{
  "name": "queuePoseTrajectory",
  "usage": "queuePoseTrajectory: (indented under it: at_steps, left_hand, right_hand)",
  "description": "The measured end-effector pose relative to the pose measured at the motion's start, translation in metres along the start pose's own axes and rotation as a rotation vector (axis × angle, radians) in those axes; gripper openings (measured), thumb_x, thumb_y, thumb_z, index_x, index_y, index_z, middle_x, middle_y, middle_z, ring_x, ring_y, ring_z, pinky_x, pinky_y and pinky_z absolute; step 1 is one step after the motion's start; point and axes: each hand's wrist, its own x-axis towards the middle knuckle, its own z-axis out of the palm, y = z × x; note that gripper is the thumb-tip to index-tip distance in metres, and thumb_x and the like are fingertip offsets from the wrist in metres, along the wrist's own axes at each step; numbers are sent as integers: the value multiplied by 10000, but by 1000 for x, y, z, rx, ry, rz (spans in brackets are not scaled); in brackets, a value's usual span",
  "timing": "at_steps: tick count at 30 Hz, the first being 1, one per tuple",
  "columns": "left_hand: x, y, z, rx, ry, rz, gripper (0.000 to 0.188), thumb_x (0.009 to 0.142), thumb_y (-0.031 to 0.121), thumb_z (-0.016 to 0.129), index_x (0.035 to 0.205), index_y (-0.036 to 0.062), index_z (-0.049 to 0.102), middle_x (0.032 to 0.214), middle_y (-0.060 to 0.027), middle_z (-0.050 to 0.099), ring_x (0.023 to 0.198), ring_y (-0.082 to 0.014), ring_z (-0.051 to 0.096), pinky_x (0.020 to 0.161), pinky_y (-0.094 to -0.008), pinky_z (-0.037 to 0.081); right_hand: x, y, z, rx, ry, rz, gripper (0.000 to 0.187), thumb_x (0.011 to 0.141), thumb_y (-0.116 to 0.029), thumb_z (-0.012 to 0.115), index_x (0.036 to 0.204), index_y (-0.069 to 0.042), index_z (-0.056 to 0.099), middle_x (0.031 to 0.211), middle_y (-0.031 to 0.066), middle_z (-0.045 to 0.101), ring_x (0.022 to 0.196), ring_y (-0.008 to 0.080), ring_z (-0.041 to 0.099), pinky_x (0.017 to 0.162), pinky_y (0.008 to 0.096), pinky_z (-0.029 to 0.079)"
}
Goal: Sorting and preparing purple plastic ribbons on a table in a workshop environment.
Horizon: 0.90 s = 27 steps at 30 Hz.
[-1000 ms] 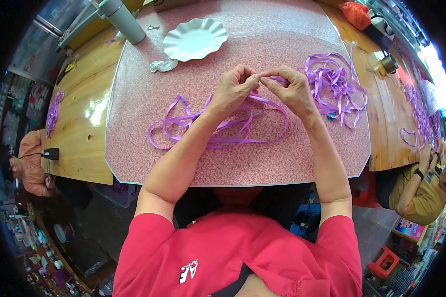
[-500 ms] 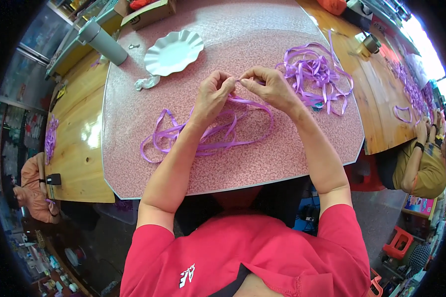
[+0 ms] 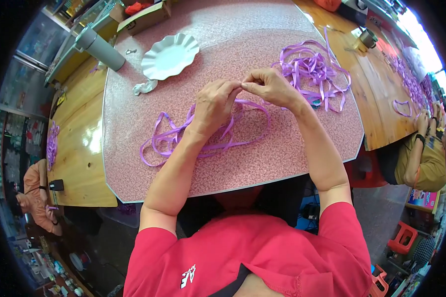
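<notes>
Over the pink speckled table [image 3: 282,153], my left hand [image 3: 214,105] and my right hand [image 3: 274,88] meet at their fingertips. Both are closed in a pinch on a purple ribbon [image 3: 223,147]. Only a tiny bit could show at the fingertips, and the left fingers cover most of the held part. The rest of this ribbon lies in loose loops under and around my left hand and forearm. Just beyond my right hand lies a tangled heap of the same purple ribbon [image 3: 312,72].
A white scalloped plate [image 3: 170,57] sits at the far left, beside a crumpled white wad [image 3: 144,87] and a grey-green tumbler [image 3: 101,49]. Behind them stands a cardboard box [image 3: 146,19]. Other people work at wooden tables left and right, with more purple ribbon [image 3: 409,86] there.
My left hand has turned, its back now more upward and its fingers reaching across toward the right fingertips. The purple bit seen between the fingertips before is now mostly covered. The view has shifted slightly.
</notes>
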Motion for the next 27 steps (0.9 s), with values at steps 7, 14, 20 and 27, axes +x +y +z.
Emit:
queuePoseTrajectory:
  at_steps: [7,14,20,27]
  left_hand:
    - [2,11,-4,41,-75,-28,89,860,114,662,883,37,624,845,-124,639,794,-310,629,706,-403,499]
    - [11,16,-19,-475,-62,-537,106,923,124,653,976,32,656,893,-47,690,741,-147,629,638,-276,506]
    - [76,67,-2,-381,-200,-252,515,922,283,644,1351,52,478,1253,-152,594,1088,-284,593,901,-408,521]
    - [193,108,51,-626,-324,83,561,905,268,678,1365,25,468,1107,-125,673,987,-250,648,903,-377,506]
  right_hand:
    - [-6,-18,-14,-226,-142,-28,171,905,-163,666,962,-2,681,731,58,648,700,104,559,631,284,460]
    - [-29,-32,-89,5,355,-199,185,937,-214,645,949,-35,689,728,10,626,645,66,541,576,237,432]
    - [-30,-97,-138,417,398,-226,214,956,-231,627,1049,-40,656,732,-32,572,619,17,506,564,207,401]
    - [-43,-176,-201,521,524,-572,139,908,-176,658,991,-65,657,941,75,655,860,156,617,710,299,527]
